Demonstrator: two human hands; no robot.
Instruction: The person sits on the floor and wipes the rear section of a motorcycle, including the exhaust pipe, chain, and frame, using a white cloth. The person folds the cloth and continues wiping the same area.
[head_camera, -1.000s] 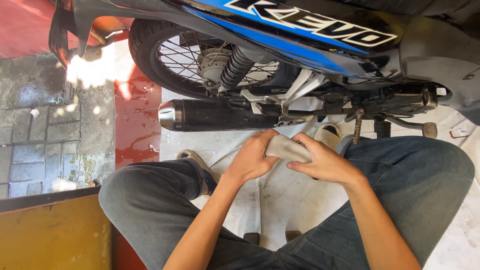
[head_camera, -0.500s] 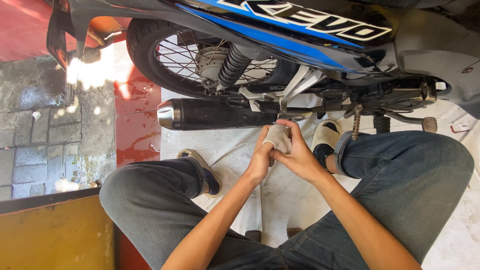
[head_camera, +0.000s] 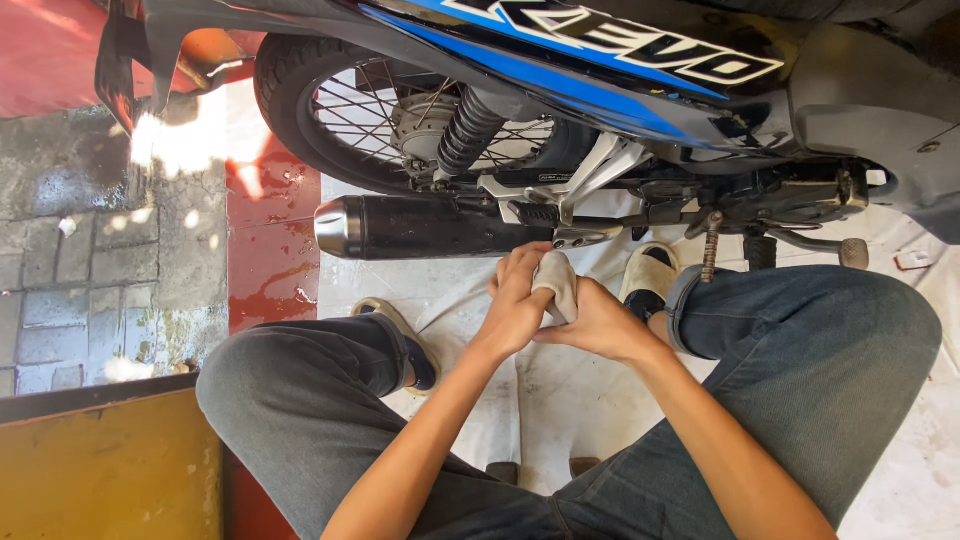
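A pale cloth (head_camera: 558, 283) was bunched tightly between the left hand (head_camera: 515, 300) and right hand (head_camera: 598, 325), fingers closed around it, just near of the black exhaust (head_camera: 430, 226), apparently gathered into a wiping pad.

Both hands (head_camera: 560, 310) and bunched cloth (head_camera: 558, 282) now higher, just beneath the exhaust (head_camera: 430, 226).

Open pale floor (head_camera: 560, 400) between the two bent knees, wide enough for a hand. Blocked on the far side by the black exhaust pipe (head_camera: 420, 227), the footpeg bracket (head_camera: 585, 236) and the kickstarter (head_camera: 812, 243). Hemmed left and right by the jeans-clad legs (head_camera: 300, 390) and two sandals (head_camera: 648, 272).
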